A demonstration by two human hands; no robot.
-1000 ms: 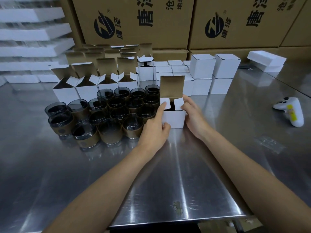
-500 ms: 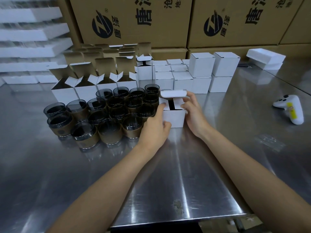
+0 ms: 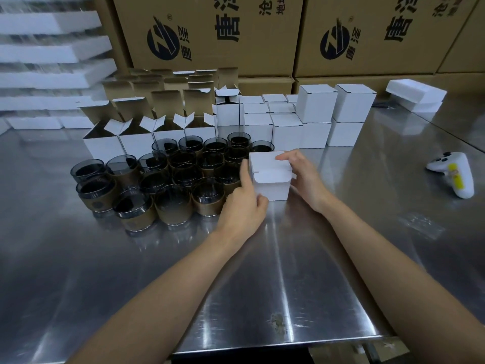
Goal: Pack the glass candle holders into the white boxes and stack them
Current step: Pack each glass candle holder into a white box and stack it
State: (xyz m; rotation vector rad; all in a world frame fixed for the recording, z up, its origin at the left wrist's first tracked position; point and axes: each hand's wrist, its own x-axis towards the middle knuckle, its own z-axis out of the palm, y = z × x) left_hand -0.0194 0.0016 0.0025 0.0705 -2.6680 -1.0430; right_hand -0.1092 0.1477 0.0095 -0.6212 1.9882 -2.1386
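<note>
Standing on the table (image 3: 262, 271) just right of the holders (image 3: 173, 177), the box (image 3: 271, 189) has its lid (image 3: 266, 161) folded down, flap (image 3: 273, 177) untucked. Left hand (image 3: 241, 208) pinches its near left corner between straight index and thumb; right hand (image 3: 304, 177) curls over the lid, fingertips (image 3: 282, 155) on top, thumb at the flap.

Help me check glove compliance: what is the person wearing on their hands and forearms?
Nothing visible. The left hand and right hand are bare: no gloves, rings or wristbands. The left forearm and right forearm are bare too: no sleeve or watch in view.
</note>
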